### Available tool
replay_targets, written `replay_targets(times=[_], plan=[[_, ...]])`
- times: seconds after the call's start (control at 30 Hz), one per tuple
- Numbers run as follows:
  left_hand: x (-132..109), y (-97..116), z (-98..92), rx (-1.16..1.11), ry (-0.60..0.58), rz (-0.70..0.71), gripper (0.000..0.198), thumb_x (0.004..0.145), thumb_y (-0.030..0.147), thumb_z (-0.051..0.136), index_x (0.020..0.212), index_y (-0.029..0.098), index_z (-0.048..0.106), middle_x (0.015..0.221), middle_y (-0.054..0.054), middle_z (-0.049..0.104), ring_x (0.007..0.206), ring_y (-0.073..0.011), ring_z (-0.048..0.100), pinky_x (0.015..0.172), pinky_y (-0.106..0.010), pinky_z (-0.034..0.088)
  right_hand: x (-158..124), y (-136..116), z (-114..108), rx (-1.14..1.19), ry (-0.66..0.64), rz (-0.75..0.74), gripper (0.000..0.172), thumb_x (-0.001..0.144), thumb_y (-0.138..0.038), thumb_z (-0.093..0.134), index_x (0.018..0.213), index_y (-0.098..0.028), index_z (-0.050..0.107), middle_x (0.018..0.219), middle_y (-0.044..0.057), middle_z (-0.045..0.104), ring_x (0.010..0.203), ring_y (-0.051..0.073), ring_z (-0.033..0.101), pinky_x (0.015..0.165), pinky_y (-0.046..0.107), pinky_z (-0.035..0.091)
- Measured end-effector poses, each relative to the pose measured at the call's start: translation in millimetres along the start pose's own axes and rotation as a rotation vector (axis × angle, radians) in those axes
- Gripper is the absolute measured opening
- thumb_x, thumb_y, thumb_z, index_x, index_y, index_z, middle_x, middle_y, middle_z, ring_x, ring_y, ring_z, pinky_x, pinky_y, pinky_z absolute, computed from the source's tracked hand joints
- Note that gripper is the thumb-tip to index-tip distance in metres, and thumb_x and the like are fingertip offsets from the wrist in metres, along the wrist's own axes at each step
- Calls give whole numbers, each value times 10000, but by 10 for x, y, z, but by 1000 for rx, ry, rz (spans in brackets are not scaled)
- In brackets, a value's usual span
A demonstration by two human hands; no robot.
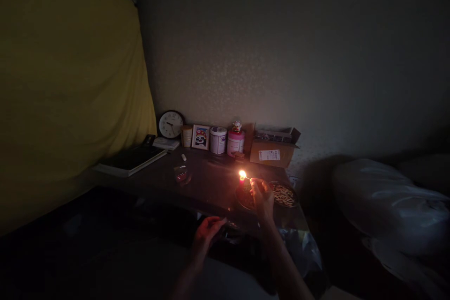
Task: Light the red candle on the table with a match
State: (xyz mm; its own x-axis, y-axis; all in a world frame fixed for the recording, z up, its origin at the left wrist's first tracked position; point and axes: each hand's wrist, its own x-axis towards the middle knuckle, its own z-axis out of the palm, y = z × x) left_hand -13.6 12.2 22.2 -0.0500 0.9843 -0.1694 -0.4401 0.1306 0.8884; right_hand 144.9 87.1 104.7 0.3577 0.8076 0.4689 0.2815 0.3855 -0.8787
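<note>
My right hand (pixel 262 195) pinches a thin matchstick (pixel 248 178), its tip at the bright flame of a short red candle (pixel 242 180). The candle stands on the dark table near a round dish (pixel 243 197), which my right hand partly covers. Just right of that hand, another round dish holds many small sticks (pixel 284 195). My left hand (pixel 210 230) is at the table's front edge, thumb and fingers close together; whatever they hold, if anything, is too dark to make out.
Along the wall stand a clock (pixel 171 124), a framed panda picture (pixel 200 137), two tins (pixel 218 140) and a cardboard box (pixel 270 152). A book (pixel 131 161) lies at the left, a small glass (pixel 182 176) mid-table. Plastic bags (pixel 379 197) fill the right.
</note>
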Motion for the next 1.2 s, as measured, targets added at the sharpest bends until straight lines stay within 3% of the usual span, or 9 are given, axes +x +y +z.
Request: replay_targets(times=[0.2,0.37,0.43,0.53,0.6,0.67,0.77,0.93,1.2], plan=[[47,-46,-15,-14,7,1,382,614,383,727,884,150,590,888,-57,638,822,-153,604,712,-222,458,-15,-282,-152,184,-73,-29,223,772,-384,534,766,-169,591,626,2,530,556,123,474,506,232,391],[124,-113,-51,4,41,-11,428,557,407,758,864,147,612,860,-48,639,753,-138,609,629,-200,458,148,-564,-699,539,-92,52,202,700,-346,619,680,-184,500,596,-53,402,479,59,356,447,183,311],[131,-128,-65,-8,43,-21,452,542,415,765,874,148,614,890,-57,641,776,-148,614,645,-209,466,219,-506,-953,450,-67,31,251,717,-412,567,652,-187,477,625,-43,420,477,57,341,447,185,311],[109,-131,-70,-9,12,-23,458,569,415,752,915,151,612,953,-73,640,830,-166,615,686,-223,474,278,-231,-1259,15,-14,50,268,635,-435,605,609,-177,537,620,8,511,550,113,444,497,230,370],[88,-127,-65,8,-19,-5,445,611,410,729,957,158,605,995,-76,635,864,-169,612,717,-226,472,295,-21,-1397,-90,59,62,250,593,-405,655,633,-168,586,661,39,560,616,149,486,517,242,379],[77,-128,-59,37,-22,-2,446,628,410,717,977,157,600,1005,-80,636,877,-176,613,720,-228,472,315,135,-1481,-89,105,39,308,658,-446,609,759,-155,624,699,59,594,635,165,521,525,251,392],[87,-148,-63,47,-8,-22,466,610,420,727,972,154,602,994,-85,643,883,-189,617,718,-237,477,373,261,-1517,-54,96,-20,389,768,-493,461,884,-158,622,722,59,611,614,155,545,532,259,408],[148,-226,-113,41,7,-28,480,557,434,754,933,163,627,977,-82,661,846,-192,630,720,-254,484,461,488,-1420,-262,95,-11,258,611,-415,613,662,-165,653,671,54,629,634,188,558,562,275,390],[184,-210,-105,25,28,-62,532,483,447,783,898,154,628,955,-96,666,829,-213,635,705,-274,482,458,931,-1112,-514,11,-71,284,737,-396,487,728,-162,649,764,66,646,697,195,577,621,284,394]])
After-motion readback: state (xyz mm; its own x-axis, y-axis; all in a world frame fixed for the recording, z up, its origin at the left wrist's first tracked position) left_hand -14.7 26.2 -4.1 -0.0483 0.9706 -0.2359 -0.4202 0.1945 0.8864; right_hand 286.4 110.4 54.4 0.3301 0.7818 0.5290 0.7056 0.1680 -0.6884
